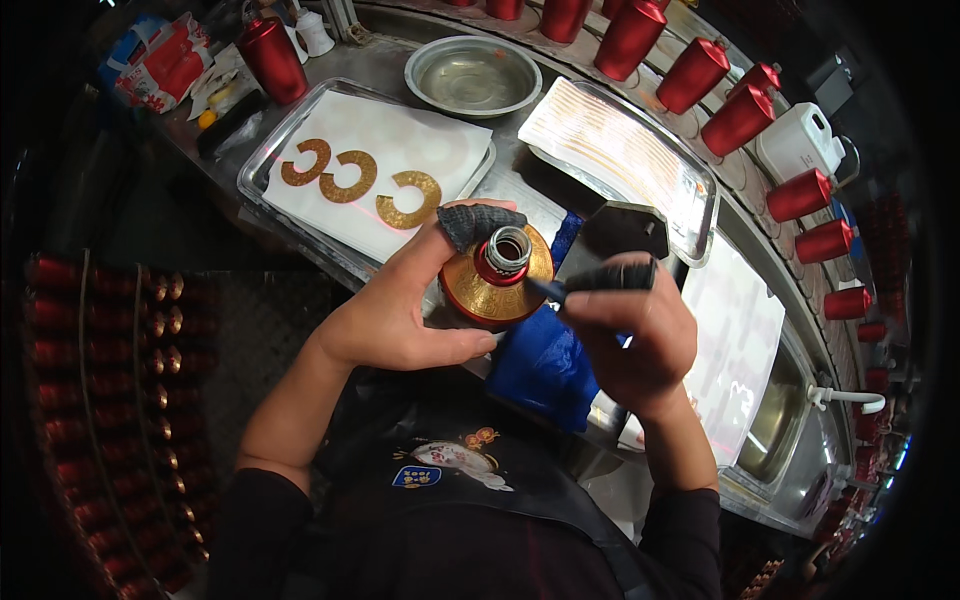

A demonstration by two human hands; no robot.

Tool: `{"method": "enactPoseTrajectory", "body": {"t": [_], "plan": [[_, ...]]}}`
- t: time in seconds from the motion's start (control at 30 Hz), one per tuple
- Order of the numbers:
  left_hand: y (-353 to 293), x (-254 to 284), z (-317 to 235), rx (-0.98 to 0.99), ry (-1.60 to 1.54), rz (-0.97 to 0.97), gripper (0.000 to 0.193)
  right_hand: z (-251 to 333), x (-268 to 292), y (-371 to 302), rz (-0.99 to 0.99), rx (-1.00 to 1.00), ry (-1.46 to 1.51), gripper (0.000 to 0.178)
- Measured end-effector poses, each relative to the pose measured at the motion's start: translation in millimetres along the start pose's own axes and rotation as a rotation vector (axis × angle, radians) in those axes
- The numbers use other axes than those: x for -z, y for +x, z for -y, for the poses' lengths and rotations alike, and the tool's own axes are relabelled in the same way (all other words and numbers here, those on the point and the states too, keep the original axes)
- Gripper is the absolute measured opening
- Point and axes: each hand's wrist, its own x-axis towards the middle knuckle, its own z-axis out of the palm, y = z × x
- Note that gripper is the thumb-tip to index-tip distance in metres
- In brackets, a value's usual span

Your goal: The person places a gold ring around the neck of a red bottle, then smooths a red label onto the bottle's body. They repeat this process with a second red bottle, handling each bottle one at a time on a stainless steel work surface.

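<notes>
From the head view, both forearms reached forward, bent inward. The left hand [400,305] was curled around a red bottle [497,287] with a gold shoulder, the thumb on its near side. The right hand [645,335], closed round a dark tool [550,290], held its tip at that shoulder, above a blue cloth [545,370].

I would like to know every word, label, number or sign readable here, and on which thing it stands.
None can be read clearly.
Red bottle with gold shoulder: embossed marks, too small.
White plastic jug: marks too small.
Blue badge on black apron: too small.
Red-and-white bag: print blurred.
</notes>
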Motion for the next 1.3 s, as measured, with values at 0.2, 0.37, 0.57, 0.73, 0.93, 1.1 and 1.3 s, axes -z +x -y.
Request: {"method": "enactPoseTrajectory", "body": {"t": [0.2, 0.37, 0.57, 0.73, 0.93, 1.1, 1.3], "plan": [[2.5, -5.4, 5.6, -0.091, 0.150, -0.117, 0.079, 5.4, -1.2, 7.6, 0.029, 0.052, 0.013, 0.017], [0.9, -19.5, 10.4, -0.233, 0.358, -0.265, 0.075, 15.8, -11.4, 5.9, 0.099, 0.133, 0.048, 0.027], [-0.1, -40.5, 17.7, -0.352, 0.491, -0.476, 0.068, 27.0, -18.1, -1.9, -0.003, 0.137, -0.097, 0.028], [3.2, -40.8, 21.7, -0.384, 0.635, -0.584, 0.064, 23.1, -24.8, 8.9, -0.019, 0.166, -0.025, 0.031], [15.4, -47.1, 33.2, -0.493, 0.714, -0.728, 0.060, 18.2, -26.0, 17.2, 0.060, 0.186, -0.094, 0.028], [9.1, -47.9, 45.4, -0.431, 0.720, -0.801, 0.062, 25.6, -33.9, 10.2, 0.047, 0.179, -0.100, 0.030], [16.1, -45.4, 41.9, -0.429, 0.715, -0.829, 0.069, 28.8, -34.2, 10.9, 0.042, 0.132, -0.047, 0.031]]}}
